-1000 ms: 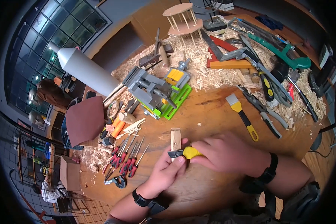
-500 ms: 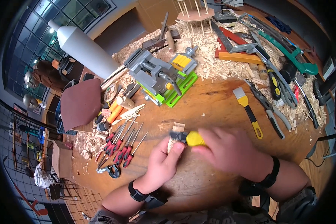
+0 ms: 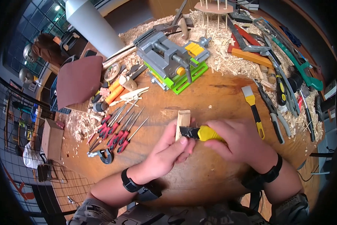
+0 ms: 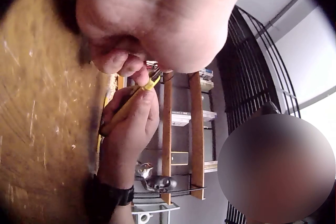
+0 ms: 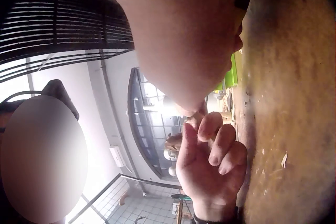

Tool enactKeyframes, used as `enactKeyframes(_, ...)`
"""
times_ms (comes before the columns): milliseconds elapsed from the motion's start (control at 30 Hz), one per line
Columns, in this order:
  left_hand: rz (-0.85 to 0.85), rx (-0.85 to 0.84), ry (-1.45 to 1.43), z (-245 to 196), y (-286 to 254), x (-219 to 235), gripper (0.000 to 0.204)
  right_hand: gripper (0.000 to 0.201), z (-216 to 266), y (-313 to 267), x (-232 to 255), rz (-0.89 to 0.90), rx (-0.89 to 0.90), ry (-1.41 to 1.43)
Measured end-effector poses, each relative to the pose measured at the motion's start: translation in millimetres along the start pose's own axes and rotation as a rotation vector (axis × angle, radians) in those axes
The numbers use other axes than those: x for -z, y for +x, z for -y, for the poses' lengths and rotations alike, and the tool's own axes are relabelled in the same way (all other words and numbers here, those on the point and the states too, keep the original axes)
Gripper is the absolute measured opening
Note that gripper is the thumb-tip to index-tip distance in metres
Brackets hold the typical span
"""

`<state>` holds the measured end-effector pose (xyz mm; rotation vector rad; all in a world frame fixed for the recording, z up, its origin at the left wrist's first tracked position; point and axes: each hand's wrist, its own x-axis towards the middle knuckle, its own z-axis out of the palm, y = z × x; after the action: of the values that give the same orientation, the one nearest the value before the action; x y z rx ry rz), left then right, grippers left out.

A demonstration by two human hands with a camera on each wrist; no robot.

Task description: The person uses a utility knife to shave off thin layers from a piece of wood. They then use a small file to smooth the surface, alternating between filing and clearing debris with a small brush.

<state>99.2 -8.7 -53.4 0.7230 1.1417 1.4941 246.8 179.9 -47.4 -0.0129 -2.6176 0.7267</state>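
In the head view my left hand (image 3: 164, 153) grips a small pale wooden block (image 3: 183, 119), its far end sticking up past the fingers. My right hand (image 3: 234, 138) holds a yellow-handled utility knife (image 3: 210, 134) with a dark blade (image 3: 189, 132). The blade lies across the block's side, close by the left thumb tip. In the left wrist view the right hand (image 4: 131, 129) shows with the yellow handle (image 4: 152, 84) between its fingers. The right wrist view shows the curled fingers of the left hand (image 5: 215, 161); the block is mostly hidden there.
A grey vise on a green base (image 3: 179, 80) stands beyond the hands. Several red-handled screwdrivers (image 3: 118, 135) and a micrometer (image 3: 103, 155) lie left. A brush (image 3: 253, 108) and pliers (image 3: 271, 116) lie right, near a saw (image 3: 303, 71). Wood shavings (image 3: 228, 62) cover the back.
The knife blade has moved up toward the block's far end, then back down nearer the left thumb. Both hands keep their grips. The head view has shifted, moving the bench tools upward.
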Motion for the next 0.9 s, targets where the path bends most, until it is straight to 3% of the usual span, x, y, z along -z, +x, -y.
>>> enactKeyframes(67,0.069,-0.017,-0.077,1.9,-0.5,2.3,0.050,0.037,0.2,1.4,-1.0,-0.034,0.002,0.036)
enactKeyframes(300,-0.025,-0.077,-0.009,-0.7,5.4,0.7,0.047,0.037,-4.2,2.6,-3.4,-0.075,-0.002,0.040)
enactKeyframes(467,0.007,0.064,-0.111,5.1,2.2,5.6,0.044,0.038,-5.6,1.7,-1.5,-0.002,0.036,-0.001)
enactKeyframes(567,-0.035,0.013,0.058,6.3,2.3,0.4,0.046,0.038,-4.6,0.5,-3.3,0.015,0.017,-0.009)
enactKeyframes(900,-0.032,0.073,0.047,-5.4,2.2,-3.1,0.043,0.035,-2.4,3.4,1.0,0.064,0.030,0.037)
